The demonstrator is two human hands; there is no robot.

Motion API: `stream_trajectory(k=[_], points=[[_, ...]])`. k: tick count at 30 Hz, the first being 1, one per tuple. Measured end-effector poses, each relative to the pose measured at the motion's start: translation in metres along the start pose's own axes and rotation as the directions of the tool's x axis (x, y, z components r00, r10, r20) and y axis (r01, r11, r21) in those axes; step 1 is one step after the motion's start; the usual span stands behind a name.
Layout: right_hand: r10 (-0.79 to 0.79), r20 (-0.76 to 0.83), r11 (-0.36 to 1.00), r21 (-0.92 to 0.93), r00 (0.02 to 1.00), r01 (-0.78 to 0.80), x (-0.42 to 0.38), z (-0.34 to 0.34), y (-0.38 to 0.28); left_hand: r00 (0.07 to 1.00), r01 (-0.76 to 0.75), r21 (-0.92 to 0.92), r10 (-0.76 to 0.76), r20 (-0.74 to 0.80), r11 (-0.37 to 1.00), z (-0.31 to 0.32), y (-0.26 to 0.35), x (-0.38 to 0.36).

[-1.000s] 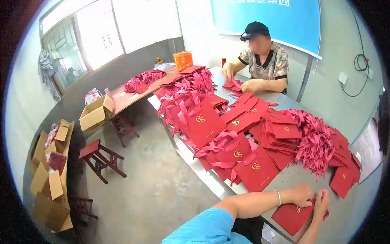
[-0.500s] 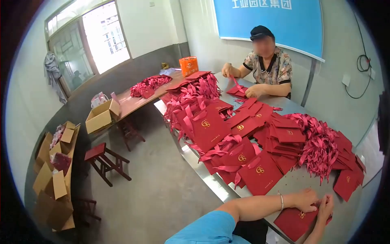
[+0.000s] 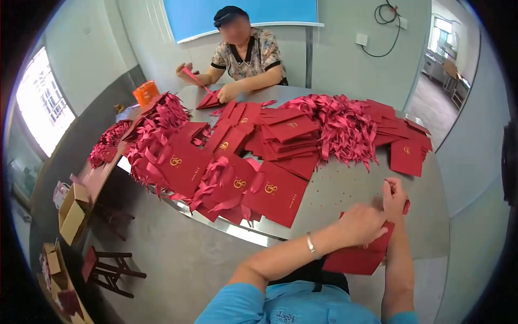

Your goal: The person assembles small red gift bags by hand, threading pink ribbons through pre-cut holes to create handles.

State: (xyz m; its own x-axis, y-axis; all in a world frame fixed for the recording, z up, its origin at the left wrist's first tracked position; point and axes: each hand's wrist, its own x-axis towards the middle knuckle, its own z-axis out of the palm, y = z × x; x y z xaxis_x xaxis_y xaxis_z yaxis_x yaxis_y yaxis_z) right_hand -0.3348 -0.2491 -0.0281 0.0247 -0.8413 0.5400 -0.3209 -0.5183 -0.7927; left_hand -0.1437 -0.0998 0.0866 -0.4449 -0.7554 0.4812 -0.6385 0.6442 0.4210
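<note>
The fingers of the left hand (image 3: 360,225) are curled closely together over the upper part of a red bag (image 3: 353,258), with the fingertips towards its right side. Those of the right hand (image 3: 395,198) are bent into a narrow curl just beyond; whether they pinch anything is too small to tell, though a bit of dark red shows beside that hand.

The bag lies at the near edge of the grey table (image 3: 334,197), in front of the person's body. It is tilted in the view, its uncovered end pointing down and left and its other end running up and right beneath the left hand; its long axis cannot be told for certain, as the hands hide part of it. It is flat, deep red and straight-edged, with a small gold mark partly covered by the left hand.

Small red specks dot the tabletop beyond the left hand. Farther out are a red bag with a gold logo (image 3: 276,193), stacked red bags (image 3: 291,132) and a heap of pink ribbons (image 3: 348,129). Across the table, a co-worker (image 3: 249,59) in a black cap holds up a pink ribbon (image 3: 195,78) over another red bag (image 3: 209,100).
</note>
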Motion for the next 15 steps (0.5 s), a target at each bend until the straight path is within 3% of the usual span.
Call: stream_trajectory(k=[3, 5, 7, 9, 10, 11, 12, 13, 15], points=[[0.018, -0.025, 0.999, 0.031, 1.0, -0.017, -0.001, 0.005, -0.005, 0.997, -0.057, -0.024, 0.056, -0.049, 0.998, -0.018, 0.024, -0.042], [-0.103, -0.058, 0.971, -0.224, 0.993, 0.088, -0.006, 0.008, -0.029, 0.99, -0.107, -0.066, 0.1, -0.097, 0.992, -0.018, 0.03, -0.069], [0.02, -0.057, 0.896, -0.442, 0.998, -0.043, -0.014, 0.013, -0.068, 0.991, -0.117, -0.078, 0.111, -0.068, 0.99, -0.014, 0.031, -0.094], [-0.223, 0.016, 0.918, -0.332, 0.975, 0.216, -0.018, 0.018, -0.066, 0.998, 0.004, -0.076, -0.009, -0.064, 0.997, -0.025, 0.031, -0.107], [-0.317, 0.077, 0.85, -0.42, 0.945, 0.319, -0.018, 0.015, -0.075, 0.999, -0.015, -0.058, 0.012, -0.053, 0.998, -0.031, 0.026, -0.107], [-0.519, 0.015, 0.758, -0.454, 0.855, 0.468, -0.015, 0.02, -0.067, 0.998, 0.014, -0.108, -0.02, -0.052, 0.994, -0.031, 0.022, -0.111], [-0.491, 0.113, 0.723, -0.499, 0.864, 0.477, -0.016, 0.014, -0.092, 0.996, 0.069, -0.147, -0.076, -0.041, 0.987, -0.032, 0.022, -0.114], [-0.497, 0.116, 0.756, -0.428, 0.86, 0.495, -0.019, 0.015, -0.109, 0.999, 0.013, -0.166, -0.019, -0.036, 0.986, -0.036, 0.027, -0.11], [-0.505, 0.12, 0.781, -0.358, 0.854, 0.512, -0.027, 0.005, -0.139, 0.991, 0.131, -0.219, -0.127, 0.032, 0.967, -0.044, 0.036, -0.109]])
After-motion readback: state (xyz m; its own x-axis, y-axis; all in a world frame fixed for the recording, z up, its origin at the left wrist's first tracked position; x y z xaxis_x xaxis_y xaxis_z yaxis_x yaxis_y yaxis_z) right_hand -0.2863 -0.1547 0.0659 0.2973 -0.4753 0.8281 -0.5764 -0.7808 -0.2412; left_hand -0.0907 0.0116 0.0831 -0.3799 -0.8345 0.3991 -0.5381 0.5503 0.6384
